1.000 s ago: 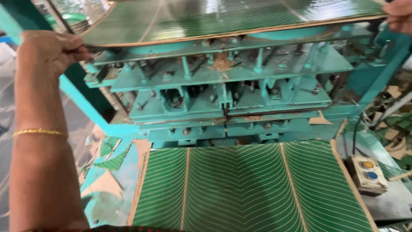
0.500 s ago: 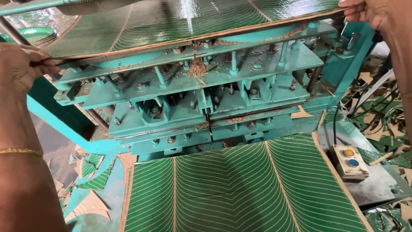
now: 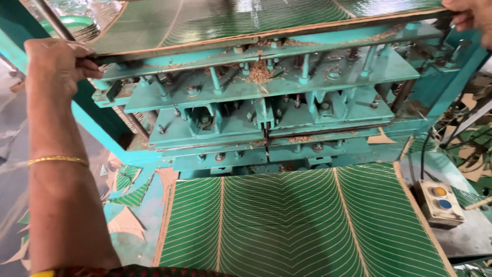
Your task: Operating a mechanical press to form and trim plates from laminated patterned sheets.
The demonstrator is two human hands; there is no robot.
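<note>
Gripping the upper green sheet (image 3: 246, 20) by its two far edges, the hands are keeping it stretched flat over the top of the teal press (image 3: 266, 107). The left hand (image 3: 59, 61) is curling its fingers around the sheet's left edge; the right hand (image 3: 469, 15) is pinching the right corner, partly out of view. Keeping both edges level and fingers clear of the plates seems wise. A second green sheet (image 3: 297, 225) is lying below, beside the button box (image 3: 439, 201).
</note>
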